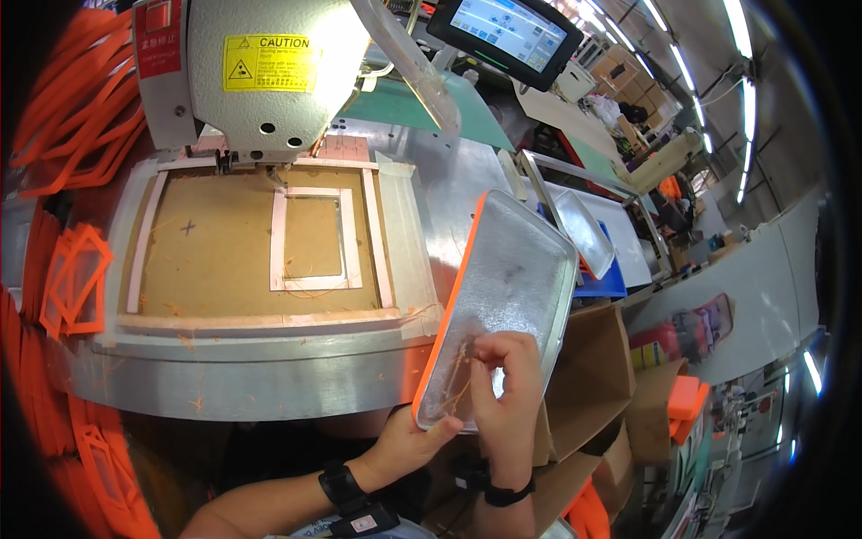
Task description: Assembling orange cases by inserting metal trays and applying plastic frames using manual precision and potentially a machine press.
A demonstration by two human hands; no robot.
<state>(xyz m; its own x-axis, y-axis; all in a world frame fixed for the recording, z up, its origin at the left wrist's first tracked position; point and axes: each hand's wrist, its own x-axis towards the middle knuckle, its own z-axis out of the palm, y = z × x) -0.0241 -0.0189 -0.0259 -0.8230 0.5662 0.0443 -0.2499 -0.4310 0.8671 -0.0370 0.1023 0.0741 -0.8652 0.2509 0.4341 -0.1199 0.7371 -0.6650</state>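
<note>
A rectangular silver-lined panel [512, 260] with an orange edge is tilted up in front of me, just right of the sewing machine's plate. My left hand [409, 446] grips its lower corner, thumb on the silver face. Over the lower part of that face, my right hand [505, 382] is closed in a pinch on loose orange threads [458, 395], which trail down toward my left thumb. Under the sewing machine head [260, 108] lies a brown template board [224, 242] with pale strips around its border and a smaller pale rectangular frame [352, 242] on it.
Stacks of orange frames [72, 287] crowd the left side. An open cardboard box [588, 368] stands at my right, near a blue bin [603, 286] beneath another silver panel [584, 235]. A screen [505, 34] hangs above the back of the metal table [233, 382].
</note>
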